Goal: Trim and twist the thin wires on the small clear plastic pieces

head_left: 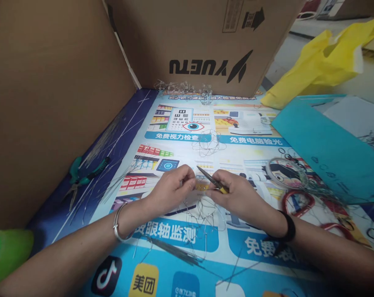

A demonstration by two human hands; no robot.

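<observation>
My right hand (233,192) is closed around needle-nose pliers (208,175) with a dark pointed tip and a yellow and black handle; the tip points up and to the left. Across from it, my left hand (177,183) pinches thin wire at the fingertips. A loose tangle of thin bent wire (203,209) hangs between and below both hands, touching the printed sheet. Its exact shape is hard to make out. A bundle of straight wires (174,251) lies just in front of my hands. Beyond them rests a looped wire piece (208,142).
Cardboard walls (202,45) stand at the back and left. Teal-handled pliers (83,175) lie at left among loose wires. At right are red-handled scissors (298,203), a clear round roll (282,173) and a turquoise box (326,152). Small wire pieces (187,87) line the back; a green object (10,251) is lower left.
</observation>
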